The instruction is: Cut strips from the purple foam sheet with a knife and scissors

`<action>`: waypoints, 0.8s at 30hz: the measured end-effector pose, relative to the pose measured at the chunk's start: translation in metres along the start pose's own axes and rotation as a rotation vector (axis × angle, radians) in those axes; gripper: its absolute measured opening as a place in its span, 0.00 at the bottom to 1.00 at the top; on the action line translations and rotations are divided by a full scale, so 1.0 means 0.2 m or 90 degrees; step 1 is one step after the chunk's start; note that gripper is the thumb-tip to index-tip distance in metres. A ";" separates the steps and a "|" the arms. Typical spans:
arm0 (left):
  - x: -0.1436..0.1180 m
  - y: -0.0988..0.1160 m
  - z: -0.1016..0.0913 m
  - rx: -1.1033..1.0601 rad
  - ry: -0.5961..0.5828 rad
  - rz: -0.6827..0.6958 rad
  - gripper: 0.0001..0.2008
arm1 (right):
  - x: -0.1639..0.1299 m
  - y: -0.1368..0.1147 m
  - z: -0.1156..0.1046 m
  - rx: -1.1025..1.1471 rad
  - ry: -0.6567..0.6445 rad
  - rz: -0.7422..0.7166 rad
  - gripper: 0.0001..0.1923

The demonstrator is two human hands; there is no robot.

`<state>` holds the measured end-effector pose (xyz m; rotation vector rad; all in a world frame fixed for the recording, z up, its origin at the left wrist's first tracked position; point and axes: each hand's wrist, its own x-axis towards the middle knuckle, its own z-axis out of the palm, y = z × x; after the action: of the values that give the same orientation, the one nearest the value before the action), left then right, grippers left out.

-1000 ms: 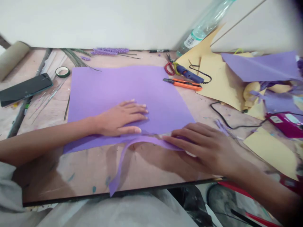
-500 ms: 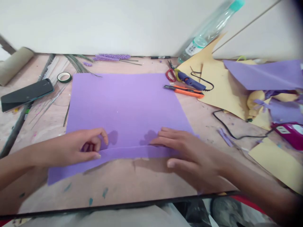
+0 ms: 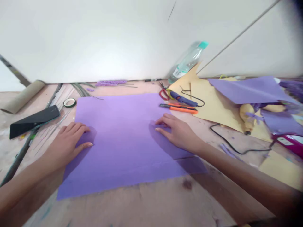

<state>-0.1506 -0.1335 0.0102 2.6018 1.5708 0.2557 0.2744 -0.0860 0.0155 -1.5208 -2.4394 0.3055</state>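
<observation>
On the worn wooden table [image 3: 146, 205], seen from the head camera, a large purple sheet [image 3: 125, 138] lies flat in the middle, its far edge toward the wall and its near edge running across in front of the person. The left hand [image 3: 68, 142] rests palm down at the sheet's left border, fingers spread and slack, grasping nothing; part of it lies on the bare wood beside the sheet. The right hand [image 3: 176, 132] lies flat on the right part of the sheet, fingers extended and pressing lightly, also grasping nothing. A faint straight line [image 3: 187, 157] shows near the right forearm, parallel to the near edge. To keep the sheet smooth, I judge that both palms should bear down evenly and slide outward together, so that the thin material does not ripple or skew; pressure from one side alone would likely turn it on the table. Just beyond the right hand lie an orange cutter [image 3: 180, 108], a blue glue gun [image 3: 183, 100] with its black cord [image 3: 227, 142], and red-handled scissors [image 3: 163, 94], all near enough to snag a sweeping wrist. A phone [image 3: 34, 121] and a roll of tape [image 3: 69, 102] lie to the left, and yellow sheets [image 3: 217, 107], a second purple piece [image 3: 251, 90] and a water bottle [image 3: 188, 61] sit to the right, apart from the work.
</observation>
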 end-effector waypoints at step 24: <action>-0.05 0.40 0.13 -0.054 0.013 0.380 0.07 | 0.40 0.11 -0.55 -0.236 0.383 0.066 0.14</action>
<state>-0.0808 -0.1792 -0.0042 2.9303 0.7248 0.3772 0.2941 0.0000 0.1201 -1.5824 -2.0000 -0.5440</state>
